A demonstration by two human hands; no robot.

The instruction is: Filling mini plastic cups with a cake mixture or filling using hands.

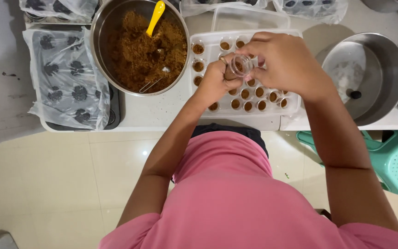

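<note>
From the head view we see our left hand (215, 83) and right hand (284, 62) meeting over the white tray (291, 108) on the desk (153, 110), both pinching one small clear cup (241, 64) just above the tray's rows of little brown-filled cups. Left of the tray, touching its edge, sits a steel bowl (98, 27) of brown crumbs with a yellow spoon (155, 17) stuck in it. Further left lies a clear plastic bag (67, 78) over dark round pieces. Right of the tray stands a second steel bowl (383, 74) with white stuff inside.
</note>
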